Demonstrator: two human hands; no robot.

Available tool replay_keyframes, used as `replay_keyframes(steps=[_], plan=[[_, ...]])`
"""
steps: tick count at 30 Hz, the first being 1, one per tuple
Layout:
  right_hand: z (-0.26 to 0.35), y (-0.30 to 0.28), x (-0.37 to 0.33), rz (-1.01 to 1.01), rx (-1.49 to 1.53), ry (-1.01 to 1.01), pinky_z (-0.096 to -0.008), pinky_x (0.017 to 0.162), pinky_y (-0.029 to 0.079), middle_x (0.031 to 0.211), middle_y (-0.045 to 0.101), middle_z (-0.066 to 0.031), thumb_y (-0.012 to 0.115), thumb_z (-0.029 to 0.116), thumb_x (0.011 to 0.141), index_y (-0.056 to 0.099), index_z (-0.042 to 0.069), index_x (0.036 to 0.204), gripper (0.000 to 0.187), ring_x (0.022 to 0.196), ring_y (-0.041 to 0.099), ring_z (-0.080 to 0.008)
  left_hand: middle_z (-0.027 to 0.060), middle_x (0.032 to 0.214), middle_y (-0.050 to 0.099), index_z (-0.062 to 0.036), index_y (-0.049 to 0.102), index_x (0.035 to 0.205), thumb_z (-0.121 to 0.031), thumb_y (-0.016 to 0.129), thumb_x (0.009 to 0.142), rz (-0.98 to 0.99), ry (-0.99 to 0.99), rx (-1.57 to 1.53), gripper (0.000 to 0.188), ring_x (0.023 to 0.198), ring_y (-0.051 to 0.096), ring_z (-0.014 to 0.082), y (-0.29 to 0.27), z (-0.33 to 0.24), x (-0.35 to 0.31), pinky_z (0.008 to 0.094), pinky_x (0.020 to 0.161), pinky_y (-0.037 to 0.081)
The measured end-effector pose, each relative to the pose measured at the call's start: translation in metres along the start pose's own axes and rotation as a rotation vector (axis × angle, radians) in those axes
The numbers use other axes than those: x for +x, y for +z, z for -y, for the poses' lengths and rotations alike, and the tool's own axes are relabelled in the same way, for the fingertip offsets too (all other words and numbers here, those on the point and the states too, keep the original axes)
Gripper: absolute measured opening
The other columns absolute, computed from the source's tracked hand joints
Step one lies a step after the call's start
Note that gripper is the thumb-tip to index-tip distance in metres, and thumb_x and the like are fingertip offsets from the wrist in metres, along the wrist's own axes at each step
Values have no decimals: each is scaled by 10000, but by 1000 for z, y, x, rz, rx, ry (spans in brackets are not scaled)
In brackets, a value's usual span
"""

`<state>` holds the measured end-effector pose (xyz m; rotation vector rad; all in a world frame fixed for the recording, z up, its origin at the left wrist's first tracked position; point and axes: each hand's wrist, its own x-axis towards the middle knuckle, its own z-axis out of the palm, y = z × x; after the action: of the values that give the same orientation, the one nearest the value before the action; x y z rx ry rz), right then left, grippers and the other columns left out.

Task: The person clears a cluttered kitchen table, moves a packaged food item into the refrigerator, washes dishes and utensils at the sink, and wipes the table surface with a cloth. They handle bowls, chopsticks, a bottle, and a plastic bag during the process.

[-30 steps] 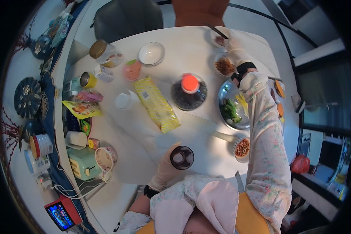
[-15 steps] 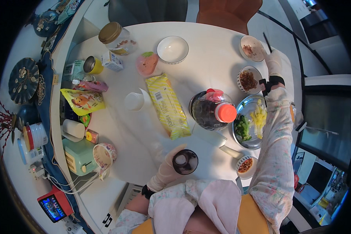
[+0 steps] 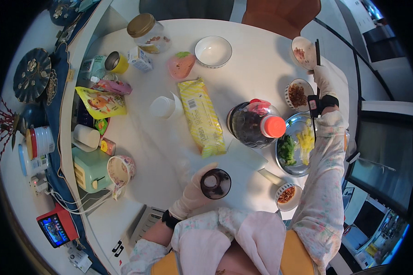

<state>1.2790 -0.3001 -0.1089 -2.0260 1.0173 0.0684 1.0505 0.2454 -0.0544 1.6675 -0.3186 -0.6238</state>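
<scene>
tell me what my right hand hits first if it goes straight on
Probably the upper-right bowl with reddish bits, just ahead of the right hand; depth is unclear, so they may already touch.

your sleeve (image 3: 323, 169) of matt printed cloth, before you a glossy dark cup (image 3: 215, 184), smooth tabletop (image 3: 147, 151), shiny metal plate (image 3: 297, 170), glossy plastic packet (image 3: 202, 119), clear plastic bottle (image 3: 245, 126)

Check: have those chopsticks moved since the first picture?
Yes, rightward: judged against the top-right bowl, the chopsticks in the right hand crossed its upper part; now they stand at its right rim.
</scene>
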Motion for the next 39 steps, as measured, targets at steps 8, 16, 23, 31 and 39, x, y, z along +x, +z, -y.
replay_keyframes(steps=[8, 16, 23, 31, 39], plan=[[63, 35, -93, 270, -65, -377, -276, 447, 316, 612, 594, -53, 531, 201, 809, 700, 43, 837, 233, 470, 439, -111, 109, 1137, 603, -55, 423, 1325, -89, 837, 644, -21, 73, -23, 798, 1050, 591, 209, 5, 1, -6, 323, 940, 462], [67, 84, -127, 384, -310, -323, -353, 690, 486, 741, 688, -199, 604, 135, 691, 670, -85, 862, 285, 737, 674, -295, 93, 1295, 498, -47, 394, 1343, -59, 826, 651, 13, 60, -35, 816, 1170, 509, 184, 4, 10, -18, 321, 1011, 398], [53, 95, -138, 212, -958, -819, -377, 689, 507, 810, 678, -222, 588, 182, 762, 665, -46, 901, 278, 790, 665, -351, 103, 1300, 495, -45, 398, 1339, -74, 831, 649, 0, 108, -26, 815, 1191, 496, 201, 2, 15, -22, 327, 1033, 377], [41, 103, -140, 276, -772, -780, -408, 717, 514, 823, 662, -236, 613, 255, 789, 672, -24, 881, 299, 802, 655, -356, 113, 1291, 498, -35, 391, 1344, -80, 831, 652, -12, 120, -80, 821, 1184, 501, 210, -5, 13, -24, 332, 1028, 383], [159, 77, -158, 188, -927, -616, -428, 739, 514, 848, 662, -226, 595, 284, 795, 688, 17, 880, 294, 825, 649, -368, 115, 1222, 548, -58, 384, 1348, -69, 834, 666, -3, 107, -171, 817, 1103, 556, 201, -16, 20, -32, 334, 962, 446]])
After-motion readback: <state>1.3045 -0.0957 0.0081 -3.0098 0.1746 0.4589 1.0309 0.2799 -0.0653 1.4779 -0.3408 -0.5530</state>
